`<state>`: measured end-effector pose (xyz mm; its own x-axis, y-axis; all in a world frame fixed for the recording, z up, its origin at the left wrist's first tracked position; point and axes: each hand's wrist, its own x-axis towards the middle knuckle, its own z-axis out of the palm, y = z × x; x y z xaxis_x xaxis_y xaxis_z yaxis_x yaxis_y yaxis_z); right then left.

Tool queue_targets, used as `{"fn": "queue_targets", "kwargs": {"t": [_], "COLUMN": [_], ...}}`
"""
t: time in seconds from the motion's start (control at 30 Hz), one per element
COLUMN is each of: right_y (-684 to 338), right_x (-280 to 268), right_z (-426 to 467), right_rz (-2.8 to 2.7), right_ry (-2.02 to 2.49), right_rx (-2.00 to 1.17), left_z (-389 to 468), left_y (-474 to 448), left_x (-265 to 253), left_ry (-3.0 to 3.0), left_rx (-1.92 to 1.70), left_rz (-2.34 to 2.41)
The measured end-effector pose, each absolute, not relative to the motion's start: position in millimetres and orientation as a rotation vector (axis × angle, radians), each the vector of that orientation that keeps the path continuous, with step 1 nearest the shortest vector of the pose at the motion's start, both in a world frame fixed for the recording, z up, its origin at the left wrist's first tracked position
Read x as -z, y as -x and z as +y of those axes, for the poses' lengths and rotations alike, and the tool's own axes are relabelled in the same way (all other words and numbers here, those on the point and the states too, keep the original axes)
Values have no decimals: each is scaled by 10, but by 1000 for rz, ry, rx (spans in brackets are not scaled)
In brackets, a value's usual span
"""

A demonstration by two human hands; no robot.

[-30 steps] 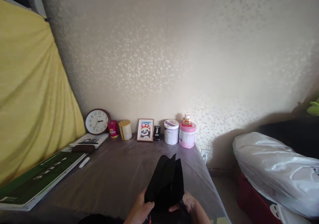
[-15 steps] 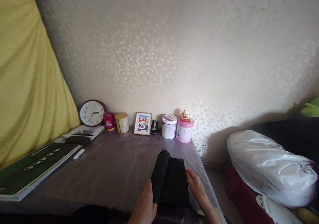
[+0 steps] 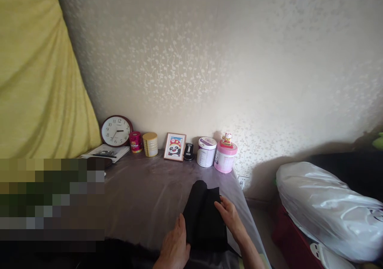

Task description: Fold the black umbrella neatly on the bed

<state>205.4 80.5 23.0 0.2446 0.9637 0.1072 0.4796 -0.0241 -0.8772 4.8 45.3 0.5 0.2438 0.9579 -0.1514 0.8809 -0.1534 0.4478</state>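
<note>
A matte black folded piece, which looks like cloth or a soft bag [image 3: 206, 221], is held over the near part of the table. Its left side forms a thick roll, while the right side lies flatter. My left hand [image 3: 175, 243] is closed on the lower left edge of the roll, thumb on the near side. On the upper right edge, my right hand [image 3: 230, 215] pinches the flat part, its thumb on top and its other fingers partly hidden behind. A thin black strip hangs at the lower right corner.
Along the wall on the grey-covered table [image 3: 143, 197] stand a clock [image 3: 116, 130], a red tin [image 3: 135, 142], a yellow-lidded can [image 3: 150, 145], a panda picture frame [image 3: 175, 146] and two tubs [image 3: 206, 152]. A white plastic bag [image 3: 329, 205] lies right. Lower left is pixelated.
My right hand has moved up and inward, from the right edge onto the black piece's upper right corner. My left hand keeps its grip. The view has shifted slightly left.
</note>
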Motion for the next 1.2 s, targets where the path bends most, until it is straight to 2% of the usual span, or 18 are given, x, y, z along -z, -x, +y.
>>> {"fn": "queue_targets", "kwargs": {"t": [0.1, 0.4, 0.57, 0.77, 1.03, 1.2], "right_y": [-1878, -1400, -1340, -1288, -1230, -1213], "right_x": [-267, -68, -35, -61, -157, -218], "right_z": [933, 1342, 1368, 1358, 1284, 1179], "right_rz": [-1338, -1399, -1452, -1523, -1779, -1985], "right_ry": [1504, 1687, 1751, 1620, 1673, 1648], "right_rx": [-860, -804, -880, -1057, -775, -543], "left_z": [455, 470, 486, 458, 562, 663], "left_y": [-60, -81, -13, 174, 58, -55], "left_x": [-30, -74, -114, -95, -234, 184], "left_ry": [-2073, -2076, -2093, -2102, -2337, -2346], "left_rx": [-218, -183, -197, -152, -258, -343], "left_rz": [1683, 1690, 1631, 1557, 1436, 1387]}}
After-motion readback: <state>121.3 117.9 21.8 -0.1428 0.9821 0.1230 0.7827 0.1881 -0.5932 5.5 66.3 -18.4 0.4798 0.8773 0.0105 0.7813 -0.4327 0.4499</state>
